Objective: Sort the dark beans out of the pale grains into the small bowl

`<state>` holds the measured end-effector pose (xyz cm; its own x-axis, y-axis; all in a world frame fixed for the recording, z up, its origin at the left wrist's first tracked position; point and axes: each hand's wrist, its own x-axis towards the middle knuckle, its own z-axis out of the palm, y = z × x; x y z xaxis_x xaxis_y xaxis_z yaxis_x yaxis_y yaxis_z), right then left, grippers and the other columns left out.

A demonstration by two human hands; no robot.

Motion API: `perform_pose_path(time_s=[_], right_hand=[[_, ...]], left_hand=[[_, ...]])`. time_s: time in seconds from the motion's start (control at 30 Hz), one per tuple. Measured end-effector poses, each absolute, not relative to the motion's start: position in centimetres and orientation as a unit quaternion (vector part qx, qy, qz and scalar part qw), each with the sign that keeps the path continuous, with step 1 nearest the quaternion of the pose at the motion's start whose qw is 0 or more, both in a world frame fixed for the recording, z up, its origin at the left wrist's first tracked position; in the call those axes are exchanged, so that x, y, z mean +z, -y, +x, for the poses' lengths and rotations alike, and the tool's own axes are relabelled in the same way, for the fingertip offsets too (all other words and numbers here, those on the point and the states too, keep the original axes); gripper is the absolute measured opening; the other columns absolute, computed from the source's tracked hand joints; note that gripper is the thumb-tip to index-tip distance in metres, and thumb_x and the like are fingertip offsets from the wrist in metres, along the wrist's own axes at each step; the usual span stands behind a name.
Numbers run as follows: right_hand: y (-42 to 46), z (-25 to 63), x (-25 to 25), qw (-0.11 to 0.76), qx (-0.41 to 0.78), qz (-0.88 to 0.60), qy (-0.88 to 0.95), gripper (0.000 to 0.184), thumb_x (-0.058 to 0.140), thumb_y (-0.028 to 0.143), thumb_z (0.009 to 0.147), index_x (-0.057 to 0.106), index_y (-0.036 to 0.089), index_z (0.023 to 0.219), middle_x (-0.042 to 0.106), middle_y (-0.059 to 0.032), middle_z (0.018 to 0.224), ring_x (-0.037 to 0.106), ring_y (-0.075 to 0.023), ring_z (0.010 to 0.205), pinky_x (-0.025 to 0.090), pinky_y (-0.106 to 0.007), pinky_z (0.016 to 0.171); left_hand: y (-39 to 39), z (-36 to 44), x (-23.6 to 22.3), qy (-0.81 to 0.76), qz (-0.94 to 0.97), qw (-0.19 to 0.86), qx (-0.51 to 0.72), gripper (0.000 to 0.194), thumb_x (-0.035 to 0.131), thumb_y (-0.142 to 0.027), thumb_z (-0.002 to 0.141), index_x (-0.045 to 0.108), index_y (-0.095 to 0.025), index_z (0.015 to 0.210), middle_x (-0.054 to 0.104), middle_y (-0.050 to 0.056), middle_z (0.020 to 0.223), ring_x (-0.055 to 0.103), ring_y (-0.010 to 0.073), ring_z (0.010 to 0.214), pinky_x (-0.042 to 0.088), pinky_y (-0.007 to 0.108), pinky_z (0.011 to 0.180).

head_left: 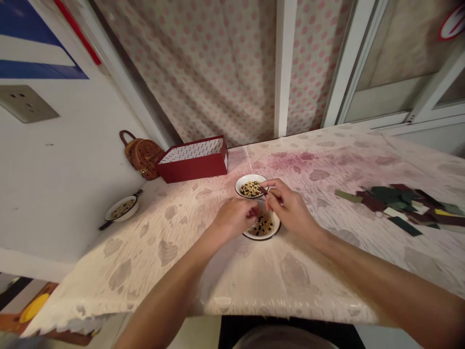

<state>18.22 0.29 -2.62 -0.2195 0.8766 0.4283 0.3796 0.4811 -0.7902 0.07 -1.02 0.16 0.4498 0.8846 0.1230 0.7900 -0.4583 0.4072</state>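
Two white dark-rimmed bowls stand one behind the other, the far bowl and the near bowl. Both hold small yellow and black grains or beads, too small to name surely. Over the near bowl's left side, my left hand is closed with its fingertips pinched together; what they hold, if anything, is hidden. My right hand hovers above the right side of both bowls. A small dark reddish-brown piece shows between its fingers, with the index finger reaching toward the far bowl.
Behind the bowls stands an open red box, beside a brown bag. A handled white pan with similar contents sits by the left wall. Flat green, brown and yellow pieces lie piled at right on the patterned tablecloth.
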Motion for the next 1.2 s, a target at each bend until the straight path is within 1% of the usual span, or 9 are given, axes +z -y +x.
perform_pose_path(time_s=[0.07, 0.17, 0.23, 0.4, 0.53, 0.8, 0.93, 1.1, 1.2], right_hand=[[-0.2, 18.2, -2.6, 0.454, 0.28, -0.43, 0.729, 0.025, 0.045, 0.023, 0.096, 0.056, 0.02, 0.118, 0.062, 0.0045, 0.066, 0.059, -0.0155, 0.061, 0.043, -0.027, 0.065], [0.0, 18.1, -2.5, 0.454, 0.296, -0.42, 0.728, 0.026, 0.044, 0.021, 0.095, 0.056, 0.02, 0.118, 0.063, 0.0046, 0.065, 0.059, -0.015, 0.061, 0.044, -0.026, 0.065], [0.1, 18.1, -2.4, 0.455, 0.303, -0.406, 0.732, 0.026, 0.044, 0.021, 0.095, 0.055, 0.02, 0.118, 0.062, 0.0048, 0.065, 0.059, -0.0146, 0.06, 0.044, -0.026, 0.064], [0.2, 17.9, -2.6, 0.452, 0.307, -0.38, 0.746, 0.024, 0.044, 0.021, 0.096, 0.055, 0.022, 0.117, 0.061, 0.0061, 0.064, 0.059, -0.0138, 0.059, 0.045, -0.025, 0.063], [0.0, 17.9, -2.8, 0.439, 0.311, -0.381, 0.752, 0.024, 0.043, 0.022, 0.097, 0.055, 0.023, 0.117, 0.061, 0.0065, 0.065, 0.06, -0.0139, 0.061, 0.046, -0.026, 0.065], [0.1, 17.9, -2.8, 0.434, 0.305, -0.378, 0.759, 0.024, 0.043, 0.022, 0.097, 0.055, 0.022, 0.118, 0.061, 0.0062, 0.065, 0.06, -0.0137, 0.061, 0.045, -0.026, 0.065], [0.0, 17.9, -2.8, 0.43, 0.3, -0.382, 0.761, 0.023, 0.043, 0.022, 0.097, 0.055, 0.022, 0.116, 0.06, 0.0066, 0.064, 0.059, -0.0135, 0.059, 0.044, -0.025, 0.064], [-0.1, 18.0, -2.7, 0.433, 0.28, -0.395, 0.76, 0.023, 0.043, 0.022, 0.095, 0.055, 0.021, 0.115, 0.06, 0.0065, 0.063, 0.058, -0.0142, 0.057, 0.042, -0.026, 0.061], [-0.1, 18.1, -2.5, 0.442, 0.271, -0.418, 0.746, 0.023, 0.044, 0.024, 0.095, 0.055, 0.02, 0.115, 0.062, 0.0056, 0.063, 0.058, -0.015, 0.057, 0.042, -0.027, 0.063]], left_hand=[[0.8, -0.1, -0.1, -0.501, 0.804, 0.219, 0.234, 0.015, 0.063, -0.01, 0.081, 0.072, -0.02, 0.087, 0.073, 0.001, 0.083, 0.066, 0.0176, 0.077, 0.047, 0.028, 0.072], [0.2, -0.4, -0.5, -0.47, 0.698, 0.384, 0.379, 0.01, 0.07, -0.015, 0.081, 0.07, -0.017, 0.091, 0.073, 0.003, 0.087, 0.068, 0.0161, 0.083, 0.051, 0.028, 0.079], [-0.2, -0.7, -0.6, -0.443, 0.626, 0.469, 0.438, 0.017, 0.077, -0.021, 0.079, 0.069, -0.015, 0.094, 0.074, 0.004, 0.089, 0.069, 0.0155, 0.084, 0.053, 0.028, 0.082], [-0.6, -1.0, -0.7, -0.408, 0.543, 0.559, 0.475, 0.033, 0.086, -0.029, 0.074, 0.071, -0.013, 0.099, 0.075, 0.006, 0.093, 0.07, 0.0153, 0.087, 0.053, 0.029, 0.086], [-0.6, -0.9, -0.9, -0.395, 0.523, 0.579, 0.485, 0.037, 0.089, -0.029, 0.071, 0.072, -0.014, 0.099, 0.076, 0.006, 0.095, 0.071, 0.0148, 0.087, 0.053, 0.03, 0.089], [-0.3, -0.6, -1.0, -0.391, 0.523, 0.589, 0.476, 0.037, 0.087, -0.028, 0.074, 0.071, -0.014, 0.105, 0.076, 0.007, 0.099, 0.071, 0.0159, 0.091, 0.053, 0.032, 0.092], [-0.5, -0.6, -1.1, -0.39, 0.513, 0.594, 0.482, 0.038, 0.088, -0.028, 0.072, 0.071, -0.013, 0.103, 0.076, 0.008, 0.098, 0.072, 0.0168, 0.09, 0.054, 0.034, 0.094], [-1.6, -0.7, -1.6, -0.407, 0.523, 0.536, 0.523, 0.035, 0.086, -0.024, 0.073, 0.071, -0.014, 0.103, 0.076, 0.007, 0.095, 0.072, 0.0174, 0.089, 0.055, 0.033, 0.09], [-2.3, -0.7, -1.9, -0.406, 0.572, 0.471, 0.535, 0.037, 0.081, -0.019, 0.077, 0.069, -0.017, 0.111, 0.075, 0.01, 0.109, 0.071, 0.0211, 0.103, 0.054, 0.034, 0.094]])
